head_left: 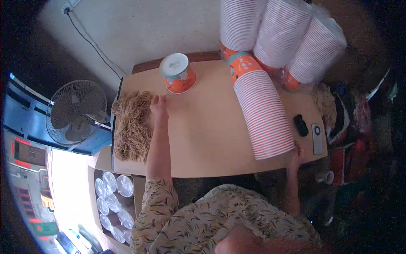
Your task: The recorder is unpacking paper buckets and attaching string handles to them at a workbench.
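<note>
While your left hand rests spread and empty at the edge of the tan, stringy straw pile on the table's left side, your right hand touches the open end of the lying orange-striped cup stack, grip unclear, single orange cup inverted beyond.

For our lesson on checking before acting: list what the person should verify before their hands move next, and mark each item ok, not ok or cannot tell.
1. Left hand at the pile of dry straw-like strands: ok, it rests at the pile's edge.
2. Right hand at the lying stack of paper cups: ok, at its open end.
3. Single orange cup upside down on the table: ok.
4. Left hand's grip on the strands: cannot tell.
5. Small black object apart from the stack: ok.
</note>
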